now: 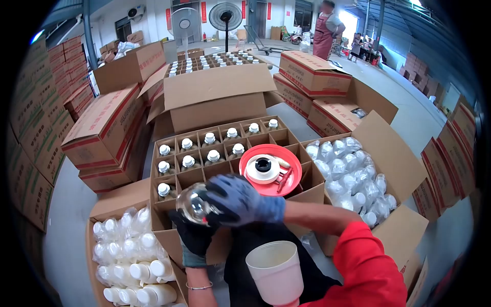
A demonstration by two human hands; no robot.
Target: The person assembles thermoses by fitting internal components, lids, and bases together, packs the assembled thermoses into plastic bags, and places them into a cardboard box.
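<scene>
A pale plastic cup (pixel 276 271) sat nearest me, in front of my dark trousers. My gloved left hand (pixel 194 234) gripped a clear bottle (pixel 191 202) from below and my gloved right hand (pixel 234 199) closed over it from the right, so both were together on it, above the near left corner of the divided carton (pixel 236 123). Toward that carton's right edge rested a red dish (pixel 292 180) with a white ring (pixel 262 175) inside. White-capped bottles (pixel 213 155) stood in compartments along its left and far edges. Past the far edge rose another carton's flap (pixel 217 92), with two fans (pixel 225 16) well beyond.
</scene>
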